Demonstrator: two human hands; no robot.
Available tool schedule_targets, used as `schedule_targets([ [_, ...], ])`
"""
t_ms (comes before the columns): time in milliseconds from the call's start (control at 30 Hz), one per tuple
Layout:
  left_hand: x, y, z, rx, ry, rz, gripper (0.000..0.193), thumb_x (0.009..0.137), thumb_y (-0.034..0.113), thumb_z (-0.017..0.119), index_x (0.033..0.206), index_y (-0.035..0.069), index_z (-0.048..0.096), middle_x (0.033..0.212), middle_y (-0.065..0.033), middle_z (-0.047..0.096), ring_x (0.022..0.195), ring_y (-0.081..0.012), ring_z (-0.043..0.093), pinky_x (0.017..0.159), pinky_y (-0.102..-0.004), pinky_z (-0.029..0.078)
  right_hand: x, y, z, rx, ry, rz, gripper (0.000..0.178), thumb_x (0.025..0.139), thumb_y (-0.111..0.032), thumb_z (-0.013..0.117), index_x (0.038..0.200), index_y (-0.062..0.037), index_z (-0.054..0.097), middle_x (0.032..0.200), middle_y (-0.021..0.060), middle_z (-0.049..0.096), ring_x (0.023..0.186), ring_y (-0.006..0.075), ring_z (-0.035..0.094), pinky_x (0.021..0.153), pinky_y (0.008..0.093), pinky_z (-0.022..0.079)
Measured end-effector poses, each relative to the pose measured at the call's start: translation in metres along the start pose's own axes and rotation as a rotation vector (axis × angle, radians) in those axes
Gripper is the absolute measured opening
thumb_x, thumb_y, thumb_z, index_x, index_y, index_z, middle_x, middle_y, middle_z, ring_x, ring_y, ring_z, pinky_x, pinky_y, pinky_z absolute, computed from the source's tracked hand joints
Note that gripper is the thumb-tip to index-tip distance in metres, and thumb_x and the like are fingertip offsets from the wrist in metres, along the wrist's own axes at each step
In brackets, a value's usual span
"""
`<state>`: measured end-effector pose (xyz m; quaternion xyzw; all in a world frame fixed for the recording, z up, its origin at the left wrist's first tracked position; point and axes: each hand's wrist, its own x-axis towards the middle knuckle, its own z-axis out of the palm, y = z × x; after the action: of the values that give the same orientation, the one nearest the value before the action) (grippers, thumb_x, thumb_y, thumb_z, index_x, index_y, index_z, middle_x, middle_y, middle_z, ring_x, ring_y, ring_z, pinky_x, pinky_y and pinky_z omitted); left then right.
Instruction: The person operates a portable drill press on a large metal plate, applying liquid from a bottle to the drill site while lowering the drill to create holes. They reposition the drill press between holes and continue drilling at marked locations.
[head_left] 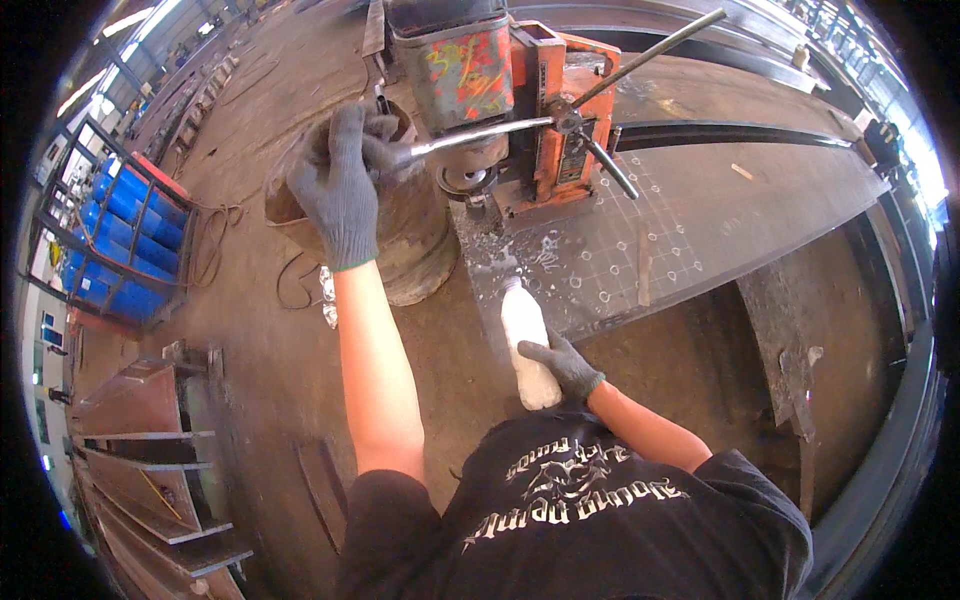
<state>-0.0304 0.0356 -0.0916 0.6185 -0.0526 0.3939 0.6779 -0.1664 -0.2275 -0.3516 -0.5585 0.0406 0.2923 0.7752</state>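
An orange magnetic drill [565, 130] with a grey, paint-marked motor housing [460, 75] stands on a dark steel plate [740, 200]. My left hand [345, 180], in a grey knit glove, has its fingers curled round the end of the drill's long feed handle [480, 132]. Low in front of me, my right hand [565, 368], also gloved, grips a plastic bottle [525, 330] of white liquid. The bottle tilts with its neck toward the plate's near-left corner, below the drill chuck [470, 180]. Pale wet splashes lie there on the steel.
Chalk lines and small circles mark the plate, and a thin strip [644, 275] lies across it. A rusty metal drum [410, 235] stands left of the drill. Blue cylinders [130, 225] sit in a rack farther left. Steel pieces [150, 460] are stacked at lower left.
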Motion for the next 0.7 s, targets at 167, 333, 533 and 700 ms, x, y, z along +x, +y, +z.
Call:
schedule_targets([
  [167,-0.006,-0.006,-0.007,0.031,-0.052,-0.013,0.028,0.108,0.023,0.069,0.105,-0.004,0.077,0.088,-0.0103,0.079,0.063,-0.0093,0.066,0.064,-0.0272,0.054,0.009,0.012,-0.006,0.019,-0.005,-0.033,0.073,0.097,-0.026,0.082,0.156,-0.0017,0.046,0.132,0.0101,0.066,0.112,0.0187,0.066,0.091,0.0348,0.058],
  [333,-0.01,-0.012,-0.008,-0.072,-0.007,-0.048,0.023,0.107,0.018,0.069,0.106,-0.004,0.077,0.089,-0.0095,0.08,0.061,-0.0065,0.061,0.062,-0.0254,0.052,0.0,-0.002,0.005,-0.04,0.033,-0.036,0.074,0.097,-0.027,0.082,0.156,-0.0017,0.047,0.135,0.0102,0.065,0.116,0.0193,0.064,0.096,0.0362,0.056],
  [533,-0.013,-0.004,-0.008,-0.028,-0.007,-0.048,0.028,0.107,0.022,0.068,0.108,-0.005,0.075,0.072,-0.0077,0.071,0.089,-0.0238,0.079,0.076,-0.0319,0.062,-0.006,-0.001,0.005,0.009,0.033,-0.024,0.074,0.097,-0.027,0.082,0.156,-0.0015,0.046,0.135,0.0111,0.065,0.118,0.0191,0.064,0.097,0.0364,0.056],
  [700,-0.015,-0.009,-0.009,-0.079,0.008,-0.043,0.025,0.106,0.021,0.071,0.107,-0.003,0.077,0.083,-0.0084,0.077,0.069,-0.0108,0.068,0.063,-0.0255,0.053,-0.007,-0.004,0.003,0.01,0.035,0.011,0.072,0.097,-0.026,0.08,0.156,-0.0009,0.046,0.136,0.0116,0.065,0.117,0.0199,0.064,0.097,0.037,0.056],
])
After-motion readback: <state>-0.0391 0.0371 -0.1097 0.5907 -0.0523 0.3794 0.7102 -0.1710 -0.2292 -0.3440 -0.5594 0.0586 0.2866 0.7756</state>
